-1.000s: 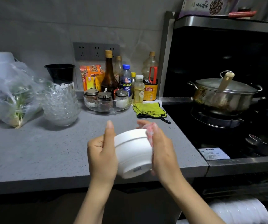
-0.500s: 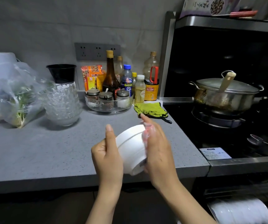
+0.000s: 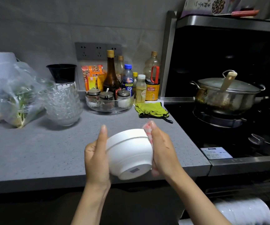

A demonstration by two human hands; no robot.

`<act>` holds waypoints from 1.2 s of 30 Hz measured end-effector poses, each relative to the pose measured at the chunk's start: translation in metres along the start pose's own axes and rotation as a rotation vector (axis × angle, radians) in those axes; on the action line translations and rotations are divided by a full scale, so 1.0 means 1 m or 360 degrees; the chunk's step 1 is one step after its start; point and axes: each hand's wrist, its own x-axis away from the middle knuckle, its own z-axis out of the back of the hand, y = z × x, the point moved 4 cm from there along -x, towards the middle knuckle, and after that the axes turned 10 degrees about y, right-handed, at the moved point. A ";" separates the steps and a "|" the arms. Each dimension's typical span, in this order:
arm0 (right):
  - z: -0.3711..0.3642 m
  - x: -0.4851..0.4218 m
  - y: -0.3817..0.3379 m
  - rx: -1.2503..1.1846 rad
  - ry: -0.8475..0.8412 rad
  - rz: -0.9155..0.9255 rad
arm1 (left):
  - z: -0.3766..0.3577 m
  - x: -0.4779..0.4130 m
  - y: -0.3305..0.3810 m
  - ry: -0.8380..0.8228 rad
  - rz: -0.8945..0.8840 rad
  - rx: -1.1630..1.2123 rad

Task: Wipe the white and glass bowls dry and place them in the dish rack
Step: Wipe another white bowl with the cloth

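Note:
A white bowl (image 3: 130,153) is held tilted, its base toward me, above the front edge of the grey counter (image 3: 33,151). My left hand (image 3: 97,157) grips its left side, thumb up along the rim. My right hand (image 3: 162,151) presses a pink-and-white cloth (image 3: 148,131) against the bowl's right side and rim. A stack of glass bowls (image 3: 62,104) stands on the counter at the back left. White bowls in the dish rack (image 3: 243,211) show at the bottom right.
A bagged bunch of greens (image 3: 17,96), a black cup (image 3: 62,73), bottles and a spice tray (image 3: 110,101) line the back wall. A green mitt (image 3: 152,109) lies by the stove, where a lidded steel pot (image 3: 225,95) sits on a burner.
The bowl has been turned between my hands, its base now facing me more, and my right hand with the cloth has slid along the rim to the bowl's right side.

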 end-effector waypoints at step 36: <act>-0.004 0.012 -0.005 0.0718 0.0198 0.0749 | -0.016 0.005 -0.005 0.0124 -0.0334 -0.0398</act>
